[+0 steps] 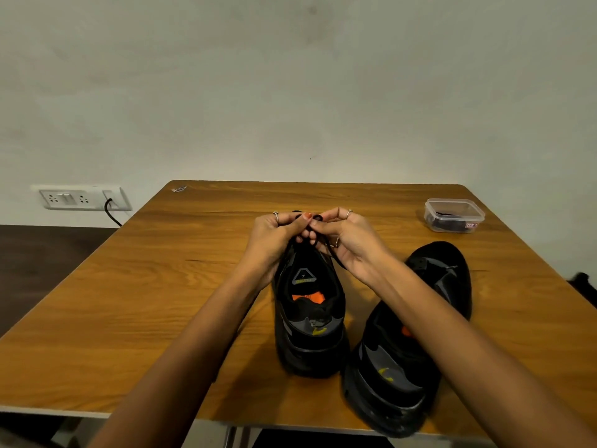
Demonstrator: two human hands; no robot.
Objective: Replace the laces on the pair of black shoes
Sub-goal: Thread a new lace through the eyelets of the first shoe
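Two black shoes stand on the wooden table [135, 286], heels toward me. The left shoe [310, 321] sits at the middle, its orange insole showing. Over its front part my left hand [274, 236] and my right hand [347, 242] meet, fingers pinched on a black lace [329, 250] that runs down to the shoe. The toe of that shoe is hidden behind my hands. The right shoe [416, 344] lies to the right, partly under my right forearm, and I see no lace in its eyelets.
A clear plastic tub [454, 215] with dark laces inside stands at the table's far right. A wall socket [82, 198] with a black cable plugged in is at the left. The table's near edge runs just below the shoes' heels.
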